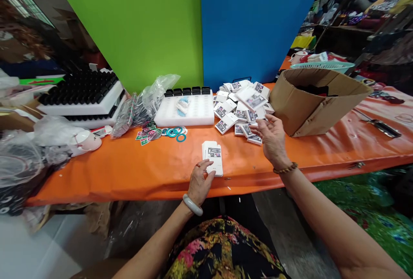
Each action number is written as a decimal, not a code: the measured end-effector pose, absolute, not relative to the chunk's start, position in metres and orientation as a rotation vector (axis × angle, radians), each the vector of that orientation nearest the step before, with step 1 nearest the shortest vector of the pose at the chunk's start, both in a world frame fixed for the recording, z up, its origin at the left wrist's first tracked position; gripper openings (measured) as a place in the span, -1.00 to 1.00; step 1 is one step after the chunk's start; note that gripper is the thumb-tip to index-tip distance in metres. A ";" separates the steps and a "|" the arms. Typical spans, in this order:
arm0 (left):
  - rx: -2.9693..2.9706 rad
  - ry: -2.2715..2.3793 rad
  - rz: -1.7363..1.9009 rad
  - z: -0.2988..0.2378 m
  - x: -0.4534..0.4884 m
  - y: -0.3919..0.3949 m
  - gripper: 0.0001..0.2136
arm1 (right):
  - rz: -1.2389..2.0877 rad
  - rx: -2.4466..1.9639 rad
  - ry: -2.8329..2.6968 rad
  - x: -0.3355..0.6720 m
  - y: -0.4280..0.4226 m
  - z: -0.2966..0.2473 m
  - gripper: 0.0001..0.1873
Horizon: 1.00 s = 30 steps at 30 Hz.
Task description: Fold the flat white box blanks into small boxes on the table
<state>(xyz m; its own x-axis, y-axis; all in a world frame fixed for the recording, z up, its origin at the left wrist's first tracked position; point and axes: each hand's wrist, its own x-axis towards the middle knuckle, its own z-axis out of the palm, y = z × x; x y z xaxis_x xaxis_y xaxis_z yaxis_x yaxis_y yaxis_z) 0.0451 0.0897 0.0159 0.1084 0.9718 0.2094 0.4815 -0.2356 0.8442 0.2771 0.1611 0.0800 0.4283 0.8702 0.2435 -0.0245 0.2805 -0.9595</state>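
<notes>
A small stack of flat white printed cartons (214,158) lies near the front edge of the orange table. My left hand (200,186) rests at the stack's lower left, its fingers apart and touching the cartons but not closed round them. Farther right, my right hand (272,138) is raised with fingers spread and nothing held in them. Just beyond its fingertips is a heap of folded-up small white boxes (227,121). One slightly blurred white box (252,97) is at the top of the heap, apart from my hand; whether it touches the others I cannot tell.
An open cardboard box (309,115) stands right of the heap. A white foam tray (187,113) with black pieces sits behind the stack, near teal rings (174,132) and printed cards (148,135). Stacked foam trays (80,107) and plastic bags (19,154) occupy the left. A screwdriver-like tool (385,127) lies right.
</notes>
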 end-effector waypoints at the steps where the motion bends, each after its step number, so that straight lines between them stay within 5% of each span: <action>1: 1.855 1.452 1.031 0.012 0.045 0.091 -0.74 | 0.718 -1.170 -1.055 0.270 0.165 0.078 -0.63; 4: 2.012 1.538 0.885 -0.001 0.043 0.092 -0.72 | 0.676 -1.416 -1.589 0.243 0.169 0.062 -0.82; 13: 2.253 1.532 0.581 -0.025 0.043 0.081 -0.51 | 0.642 -1.717 -2.252 0.185 0.189 0.030 -0.82; 18: 2.239 1.534 0.606 -0.028 0.044 0.078 -0.50 | 0.651 -1.854 -2.272 0.174 0.199 0.036 -0.69; 23: 2.105 1.483 0.767 -0.023 0.042 0.085 -0.58 | 0.706 -1.834 -2.209 0.183 0.205 0.052 -0.89; 30: 1.814 1.508 1.083 0.013 0.045 0.101 -0.65 | 0.915 -1.669 -1.966 0.201 0.161 0.074 -0.87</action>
<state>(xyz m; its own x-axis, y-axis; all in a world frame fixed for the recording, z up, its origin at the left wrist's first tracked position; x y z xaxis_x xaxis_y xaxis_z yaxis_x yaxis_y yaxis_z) 0.0451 0.1011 0.0129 0.0512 0.9696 0.2394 0.5366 -0.2289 0.8122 0.2013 0.1610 0.0742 -0.2048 0.9728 -0.1084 0.7091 0.0711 -0.7015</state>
